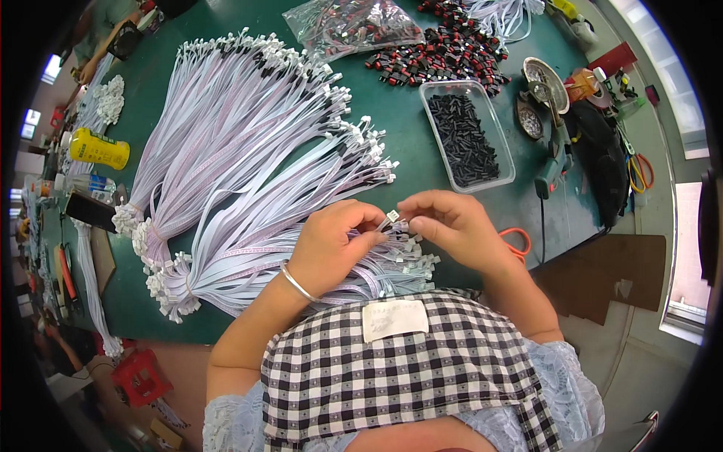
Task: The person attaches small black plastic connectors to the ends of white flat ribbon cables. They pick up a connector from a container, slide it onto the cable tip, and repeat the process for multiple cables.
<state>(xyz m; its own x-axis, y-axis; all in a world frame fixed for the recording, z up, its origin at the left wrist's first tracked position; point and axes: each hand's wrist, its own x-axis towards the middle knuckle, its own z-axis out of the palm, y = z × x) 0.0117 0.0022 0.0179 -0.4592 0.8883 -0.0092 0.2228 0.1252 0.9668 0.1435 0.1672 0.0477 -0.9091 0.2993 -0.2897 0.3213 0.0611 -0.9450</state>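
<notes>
1. Head view showed a green worktop (422, 143) strewn with bundled white ribbon cables (248, 143).
2. Left hand (331, 245) and right hand (452, 222) together pinched one small white connector (391, 218) above the worktop's near edge.
3. Clear tray (467, 135) of black parts sat just beyond.

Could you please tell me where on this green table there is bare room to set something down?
Bare green mat lies between the ribbon cable bundles and the clear tray, and again between that tray and the right hand. The far edge, with red-black parts and tools, is crowded.
</notes>
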